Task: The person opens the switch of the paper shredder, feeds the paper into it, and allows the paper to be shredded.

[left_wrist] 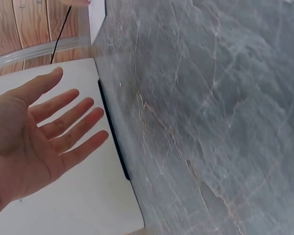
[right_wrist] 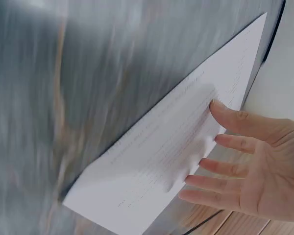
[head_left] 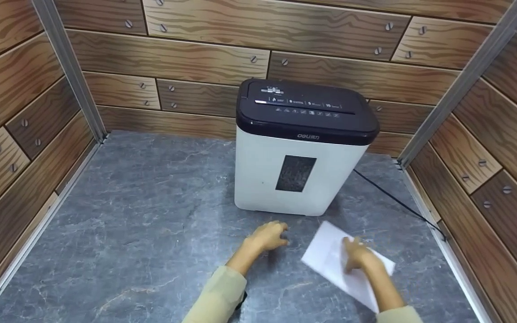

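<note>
A sheet of white paper (head_left: 330,260) lies on the grey marbled surface, turned at an angle. Lines of print on the paper (right_wrist: 157,147) show faintly in the right wrist view. Over it is my right hand (head_left: 359,258), fingers spread and its shadow falling on the sheet; whether the fingertips touch the paper I cannot tell. My left hand (head_left: 267,236) hovers left of the paper, holding nothing, with fingers loosely extended in the left wrist view. Just beyond both hands stands a paper shredder (head_left: 263,175), white with a dark top and a small front window.
A black power cord (head_left: 393,197) runs from behind the shredder along the floor to the right. Wood-patterned walls (head_left: 195,54) enclose the back and both sides, with metal strips (head_left: 72,67) at the corners. The marbled floor (head_left: 128,215) extends leftward.
</note>
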Available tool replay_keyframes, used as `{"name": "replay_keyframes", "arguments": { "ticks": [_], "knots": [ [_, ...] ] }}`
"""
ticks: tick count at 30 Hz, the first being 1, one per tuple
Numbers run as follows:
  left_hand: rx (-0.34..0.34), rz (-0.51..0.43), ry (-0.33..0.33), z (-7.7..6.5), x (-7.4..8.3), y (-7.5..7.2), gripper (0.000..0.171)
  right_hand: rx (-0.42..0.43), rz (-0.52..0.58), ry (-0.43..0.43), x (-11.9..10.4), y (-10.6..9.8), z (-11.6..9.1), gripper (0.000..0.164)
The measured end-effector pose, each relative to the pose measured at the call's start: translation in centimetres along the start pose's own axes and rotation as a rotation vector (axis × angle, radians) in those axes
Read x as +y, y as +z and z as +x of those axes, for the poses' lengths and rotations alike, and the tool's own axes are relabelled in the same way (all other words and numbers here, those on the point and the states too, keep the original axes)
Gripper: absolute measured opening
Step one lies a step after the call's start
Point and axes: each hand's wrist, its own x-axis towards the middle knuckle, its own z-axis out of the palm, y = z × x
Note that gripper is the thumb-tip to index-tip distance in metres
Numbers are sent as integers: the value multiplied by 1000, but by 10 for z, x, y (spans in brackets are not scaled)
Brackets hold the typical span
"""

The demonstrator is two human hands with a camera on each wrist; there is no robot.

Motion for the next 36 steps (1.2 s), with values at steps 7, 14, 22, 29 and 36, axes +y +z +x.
{"name": "replay_keyframes", "arguments": {
  "ticks": [7, 14, 22, 29, 36],
  "knots": [
    [-66, 124, 4, 0, -3, 3, 68, 52, -23, -165, -57, 18, 9, 75],
    [-173, 168, -94, -4, -22, 2, 94, 81, 75, -352, -87, 32, 37, 71],
    [-150, 189, -142, -9, -39, 3, 97, 173, 236, -401, -79, 38, 57, 65],
    [-121, 257, -174, -11, -35, 5, 90, 260, 62, -30, -56, 35, 61, 70],
    [-109, 266, -215, -8, -28, 5, 89, 277, 63, 10, -49, 29, 61, 69]
  ]
}}
